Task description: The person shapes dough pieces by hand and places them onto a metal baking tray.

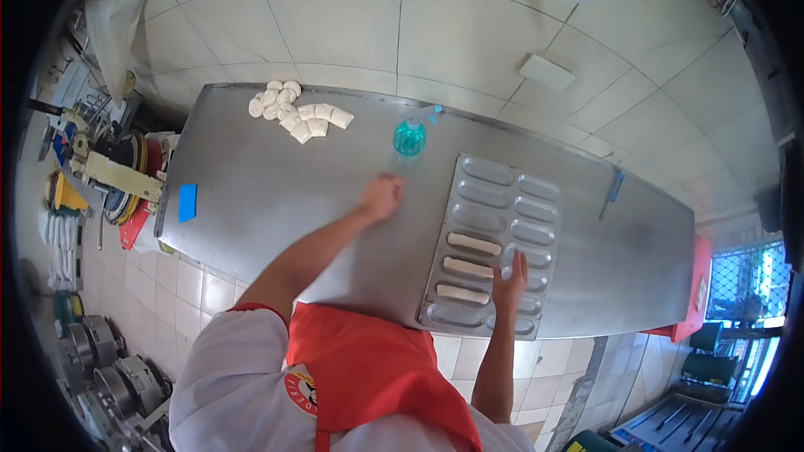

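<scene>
My left hand (pixel 383 197) is curled closed above the steel table, left of the tray and just below a spray bottle (pixel 409 141) of green-blue liquid. Whatever may be inside its fingers is hidden. Over the metal baking tray (pixel 435 264), my right hand (pixel 509 281) is open with fingers stretched away from me. It hovers by the right ends of three pale dough strips, the upper (pixel 474 243), the middle (pixel 467 268) and the lower (pixel 462 295), each lying in its own oval well in the left column. I cannot tell whether it touches the middle strip.
Round dough balls (pixel 275 99) and cut dough pieces (pixel 316 121) lie at the far left of the steel table (pixel 251 192). A blue scraper (pixel 188 202) rests near its left edge. Far right lies a blue-handled tool (pixel 615 187). A machine (pixel 126 180) stands beyond the left end.
</scene>
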### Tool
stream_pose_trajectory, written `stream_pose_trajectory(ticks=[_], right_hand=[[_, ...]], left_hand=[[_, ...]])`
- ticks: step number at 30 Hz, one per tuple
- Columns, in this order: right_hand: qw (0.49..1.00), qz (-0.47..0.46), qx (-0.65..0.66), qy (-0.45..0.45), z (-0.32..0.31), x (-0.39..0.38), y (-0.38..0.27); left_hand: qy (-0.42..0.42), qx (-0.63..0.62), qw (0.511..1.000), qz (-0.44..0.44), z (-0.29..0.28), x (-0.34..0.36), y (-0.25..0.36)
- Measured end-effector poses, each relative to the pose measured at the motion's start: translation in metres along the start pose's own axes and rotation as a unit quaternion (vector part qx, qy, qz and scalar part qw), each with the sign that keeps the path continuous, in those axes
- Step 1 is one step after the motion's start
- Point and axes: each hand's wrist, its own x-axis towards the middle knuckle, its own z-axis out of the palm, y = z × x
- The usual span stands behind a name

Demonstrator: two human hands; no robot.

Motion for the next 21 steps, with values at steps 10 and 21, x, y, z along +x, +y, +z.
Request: stream_pose_trajectory(ticks=[10,21], right_hand=[[0.946,0.274,0.171,-0.038,0.024,-0.135,-0.122],[0.774,0.308,0.538,-0.128,0.148,-0.038,-0.282]], left_hand=[[0.062,0.173,0.983,-0.028,-0.093,0.152,-0.173],[-0.313,-0.435,0.842,-0.057,-0.099,-0.046,-0.079]])
